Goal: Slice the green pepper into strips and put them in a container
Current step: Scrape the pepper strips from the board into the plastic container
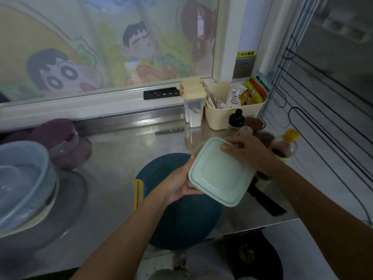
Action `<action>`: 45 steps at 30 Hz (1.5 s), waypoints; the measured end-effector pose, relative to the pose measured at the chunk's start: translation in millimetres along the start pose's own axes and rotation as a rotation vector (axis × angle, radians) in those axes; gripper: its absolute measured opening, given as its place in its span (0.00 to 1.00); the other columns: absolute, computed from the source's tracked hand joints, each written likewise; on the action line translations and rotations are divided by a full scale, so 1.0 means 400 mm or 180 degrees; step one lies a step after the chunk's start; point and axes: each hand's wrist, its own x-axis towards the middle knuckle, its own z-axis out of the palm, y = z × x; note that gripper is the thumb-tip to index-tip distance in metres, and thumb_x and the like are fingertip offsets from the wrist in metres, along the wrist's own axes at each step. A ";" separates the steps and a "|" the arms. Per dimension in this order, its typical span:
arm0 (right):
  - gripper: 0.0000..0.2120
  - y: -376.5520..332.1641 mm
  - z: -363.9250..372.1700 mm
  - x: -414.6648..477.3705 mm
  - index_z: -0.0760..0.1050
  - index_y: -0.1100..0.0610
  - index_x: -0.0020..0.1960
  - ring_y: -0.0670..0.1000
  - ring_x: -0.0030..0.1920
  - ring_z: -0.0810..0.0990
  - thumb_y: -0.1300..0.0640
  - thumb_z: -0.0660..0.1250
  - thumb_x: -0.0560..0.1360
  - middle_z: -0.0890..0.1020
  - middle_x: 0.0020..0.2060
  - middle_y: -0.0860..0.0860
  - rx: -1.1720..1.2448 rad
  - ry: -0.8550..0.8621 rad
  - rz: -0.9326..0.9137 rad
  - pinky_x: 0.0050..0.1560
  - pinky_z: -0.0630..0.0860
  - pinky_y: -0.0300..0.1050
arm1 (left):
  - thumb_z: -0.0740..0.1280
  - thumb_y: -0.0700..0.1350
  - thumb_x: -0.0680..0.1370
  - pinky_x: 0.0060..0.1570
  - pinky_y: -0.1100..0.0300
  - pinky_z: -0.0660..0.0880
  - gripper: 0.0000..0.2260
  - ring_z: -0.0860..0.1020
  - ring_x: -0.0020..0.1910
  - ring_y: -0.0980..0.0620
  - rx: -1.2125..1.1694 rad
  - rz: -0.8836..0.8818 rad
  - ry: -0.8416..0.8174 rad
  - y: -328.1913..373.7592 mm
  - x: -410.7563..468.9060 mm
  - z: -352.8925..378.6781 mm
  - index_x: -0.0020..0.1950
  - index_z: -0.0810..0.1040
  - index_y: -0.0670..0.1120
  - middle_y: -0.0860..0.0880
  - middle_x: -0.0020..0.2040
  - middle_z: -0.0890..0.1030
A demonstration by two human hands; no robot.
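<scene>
Fingers (pixel 193 191) of left hand (pixel 177 182) curl round a square clear container with pale green lid (pixel 220 172), right hand (pixel 246 152) gripping its far corner, over a round teal board (pixel 181 225) at the steel counter (pixel 113 158) front edge.

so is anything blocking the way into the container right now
Yes, the lid sits on the container and closes its top. The left hand holds the container's side, and the right hand grips the lid's far corner.

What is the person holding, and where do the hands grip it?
A lidded box with a pale green top. The left hand grips its left edge; the right hand holds its far right corner.
</scene>
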 end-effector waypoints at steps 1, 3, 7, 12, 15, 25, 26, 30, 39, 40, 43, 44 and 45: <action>0.08 0.000 0.008 0.007 0.78 0.45 0.54 0.41 0.45 0.74 0.49 0.67 0.75 0.74 0.45 0.46 0.0089 0.0051 0.0025 0.45 0.68 0.34 | 0.55 0.66 0.75 0.59 0.44 0.75 0.24 0.80 0.57 0.48 -0.0012 0.0013 0.0008 0.002 -0.004 -0.006 0.61 0.77 0.53 0.46 0.57 0.82; 0.08 -0.004 0.024 0.020 0.78 0.49 0.52 0.41 0.46 0.73 0.50 0.69 0.74 0.73 0.46 0.44 0.0210 0.0101 0.0046 0.45 0.68 0.33 | 0.55 0.66 0.76 0.59 0.44 0.75 0.25 0.80 0.57 0.47 -0.0006 0.0041 0.0016 0.005 -0.010 -0.017 0.62 0.76 0.52 0.46 0.57 0.82; 0.14 -0.014 0.045 0.048 0.81 0.61 0.48 0.51 0.47 0.77 0.49 0.68 0.75 0.78 0.47 0.56 -0.0015 0.0074 -0.0137 0.51 0.72 0.49 | 0.55 0.68 0.73 0.60 0.42 0.74 0.28 0.79 0.57 0.47 -0.0044 0.0053 0.0047 0.006 -0.015 -0.029 0.62 0.76 0.52 0.46 0.57 0.82; 0.11 -0.027 0.060 0.080 0.84 0.56 0.49 0.55 0.45 0.78 0.50 0.69 0.74 0.81 0.42 0.58 -0.0095 0.0037 -0.0201 0.49 0.73 0.50 | 0.53 0.69 0.72 0.60 0.41 0.73 0.31 0.79 0.58 0.44 -0.0191 0.0060 0.0057 0.008 -0.015 -0.044 0.63 0.76 0.51 0.44 0.58 0.81; 0.08 -0.038 0.060 0.099 0.82 0.51 0.51 0.43 0.37 0.76 0.51 0.69 0.74 0.80 0.37 0.48 -0.0156 -0.0025 -0.0178 0.37 0.67 0.32 | 0.50 0.70 0.71 0.61 0.41 0.72 0.34 0.78 0.59 0.43 -0.0421 -0.0037 -0.0025 0.011 -0.014 -0.058 0.66 0.74 0.49 0.42 0.59 0.80; 0.17 -0.082 0.066 0.136 0.74 0.57 0.33 0.48 0.34 0.69 0.53 0.63 0.78 0.72 0.31 0.54 -0.0476 -0.0039 -0.0320 0.33 0.59 0.40 | 0.58 0.66 0.75 0.54 0.45 0.78 0.26 0.81 0.54 0.46 -0.0125 0.0118 0.0313 0.046 -0.015 -0.065 0.61 0.76 0.49 0.45 0.54 0.83; 0.20 -0.078 0.071 0.137 0.72 0.61 0.32 0.50 0.33 0.68 0.51 0.61 0.79 0.71 0.31 0.57 -0.0454 0.0192 -0.0203 0.33 0.58 0.41 | 0.58 0.66 0.75 0.54 0.45 0.78 0.25 0.81 0.54 0.46 -0.0153 0.0160 0.0389 0.047 -0.013 -0.065 0.60 0.77 0.50 0.45 0.53 0.83; 0.19 -0.057 0.104 0.119 0.74 0.58 0.37 0.50 0.38 0.73 0.49 0.56 0.81 0.74 0.33 0.52 0.0680 0.1051 0.0602 0.45 0.71 0.48 | 0.55 0.65 0.77 0.52 0.48 0.79 0.22 0.81 0.53 0.49 -0.0352 0.0494 0.0698 0.052 -0.004 -0.059 0.58 0.77 0.53 0.48 0.52 0.84; 0.20 -0.050 0.178 0.060 0.68 0.54 0.69 0.50 0.62 0.73 0.48 0.48 0.82 0.75 0.63 0.51 0.0833 0.1385 0.0767 0.65 0.68 0.48 | 0.58 0.62 0.77 0.49 0.49 0.80 0.18 0.80 0.55 0.51 -0.0229 0.0792 0.0655 0.044 -0.004 -0.021 0.65 0.71 0.58 0.51 0.58 0.81; 0.21 -0.041 0.175 0.064 0.67 0.55 0.70 0.52 0.65 0.72 0.48 0.47 0.82 0.74 0.65 0.52 0.0761 0.1447 0.0792 0.67 0.67 0.52 | 0.58 0.62 0.78 0.49 0.49 0.80 0.18 0.80 0.55 0.51 -0.0197 0.0825 0.0626 0.048 -0.003 -0.020 0.65 0.70 0.58 0.51 0.58 0.80; 0.21 -0.040 0.161 0.071 0.69 0.56 0.68 0.52 0.63 0.73 0.48 0.48 0.83 0.75 0.63 0.53 0.0726 0.1475 0.0763 0.67 0.67 0.53 | 0.57 0.62 0.78 0.47 0.50 0.80 0.19 0.81 0.54 0.52 -0.0117 0.0964 0.0702 0.054 0.003 -0.014 0.66 0.70 0.59 0.52 0.58 0.81; 0.20 -0.046 0.154 0.075 0.71 0.55 0.66 0.51 0.61 0.73 0.47 0.48 0.82 0.76 0.61 0.52 0.0975 0.1410 0.0844 0.67 0.67 0.51 | 0.57 0.62 0.78 0.47 0.50 0.80 0.19 0.81 0.54 0.52 -0.0111 0.0984 0.0732 0.053 0.006 -0.014 0.67 0.70 0.58 0.52 0.58 0.81; 0.20 -0.053 0.148 0.079 0.72 0.53 0.63 0.50 0.59 0.73 0.45 0.49 0.82 0.76 0.58 0.50 0.1382 0.1296 0.0995 0.67 0.66 0.50 | 0.57 0.62 0.78 0.49 0.50 0.80 0.19 0.81 0.54 0.52 -0.0114 0.0982 0.0736 0.053 0.007 -0.012 0.67 0.70 0.58 0.52 0.58 0.81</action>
